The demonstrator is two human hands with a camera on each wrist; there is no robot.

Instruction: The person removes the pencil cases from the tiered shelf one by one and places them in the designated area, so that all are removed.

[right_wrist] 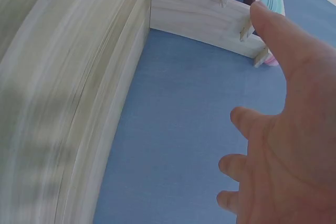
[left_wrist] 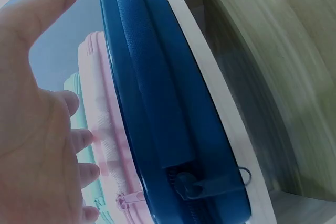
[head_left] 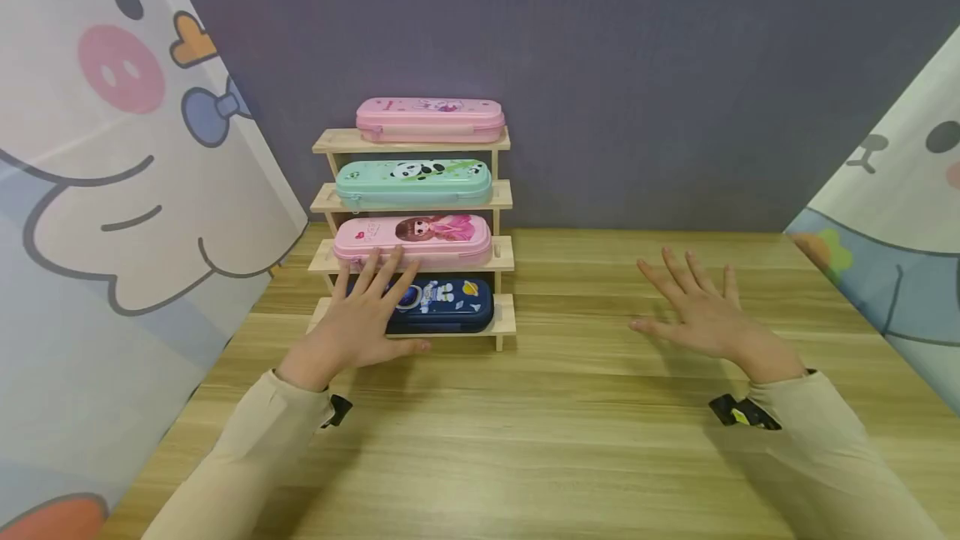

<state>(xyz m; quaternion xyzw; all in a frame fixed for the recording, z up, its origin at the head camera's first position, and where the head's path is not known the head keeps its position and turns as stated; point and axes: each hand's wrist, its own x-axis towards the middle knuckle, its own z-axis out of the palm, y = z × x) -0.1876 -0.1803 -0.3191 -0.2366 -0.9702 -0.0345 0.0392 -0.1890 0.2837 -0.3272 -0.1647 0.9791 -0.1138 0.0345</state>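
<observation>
A stepped wooden rack (head_left: pixel 504 315) carries several zippered pencil cases, one to a tier. On its lowest tier lies a navy pencil case (head_left: pixel 450 307) with an astronaut print; its zipper pull shows in the left wrist view. Above it come a pink pencil case (head_left: pixel 375 232) with a girl's picture, a mint pencil case (head_left: pixel 450 182) with a panda, and a paler pink pencil case (head_left: pixel 427 111) on top. My left hand (head_left: pixel 356 327), fingers spread, hides the navy case's left end; contact cannot be told. My right hand (head_left: pixel 705 319) is spread over the table, holding nothing.
A light wood-grain table (head_left: pixel 570 440) lies under both hands. The grey wall (head_left: pixel 645 90) rises behind the rack. Cartoon-printed panels (head_left: pixel 120 215) stand at the left and right sides. Dark bands (head_left: pixel 339 411) show at the wrists.
</observation>
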